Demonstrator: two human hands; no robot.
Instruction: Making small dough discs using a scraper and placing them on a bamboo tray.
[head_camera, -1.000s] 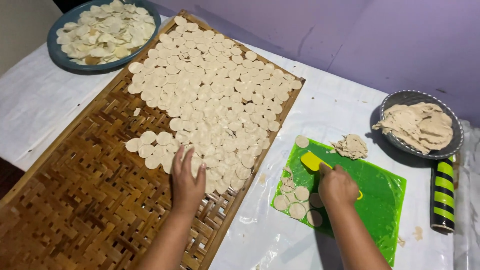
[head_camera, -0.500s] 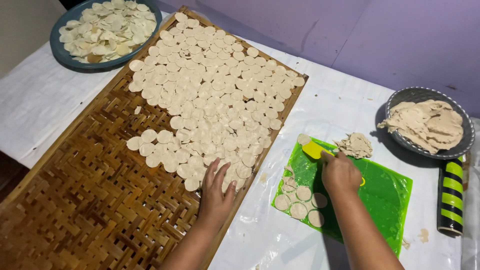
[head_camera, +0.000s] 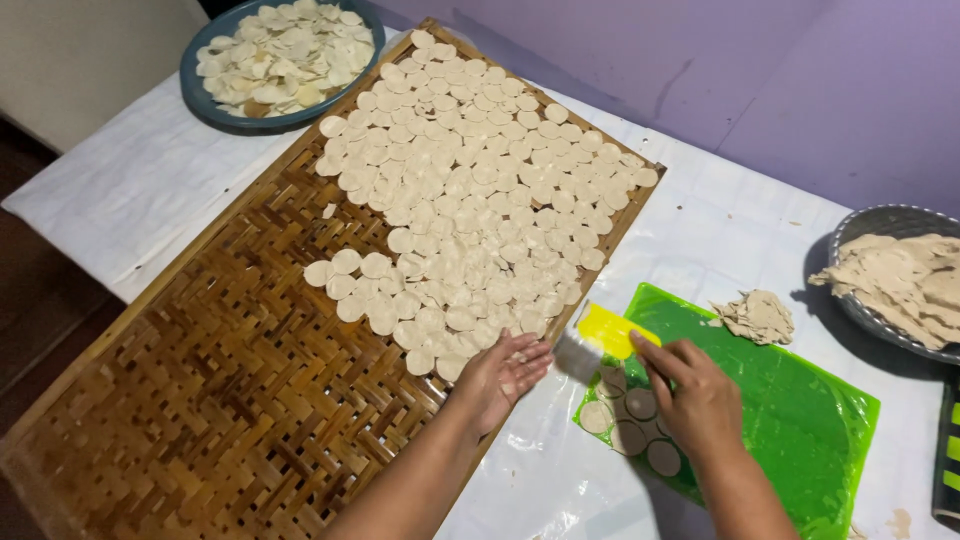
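My left hand (head_camera: 503, 372) lies open, palm up, at the right edge of the woven bamboo tray (head_camera: 190, 400), just below the spread of round dough discs (head_camera: 470, 200). My right hand (head_camera: 692, 398) grips a yellow scraper (head_camera: 612, 330) over the left end of the green mat (head_camera: 800, 410). The scraper's blurred pale tip (head_camera: 578, 354) sits close to my left fingertips. Several cut dough discs (head_camera: 632, 425) lie on the mat under my right hand.
A blue plate (head_camera: 200, 95) of discs stands at the back left. A grey bowl (head_camera: 850, 300) of dough scraps sits at the right, with a small scrap pile (head_camera: 757, 316) on the mat. A black-and-yellow striped object (head_camera: 945, 460) lies at the right edge. White sheet (head_camera: 120, 190) covers the table.
My left hand has left the discs on the tray, moved right to its edge and turned palm up. My right hand has brought the scraper left toward it.
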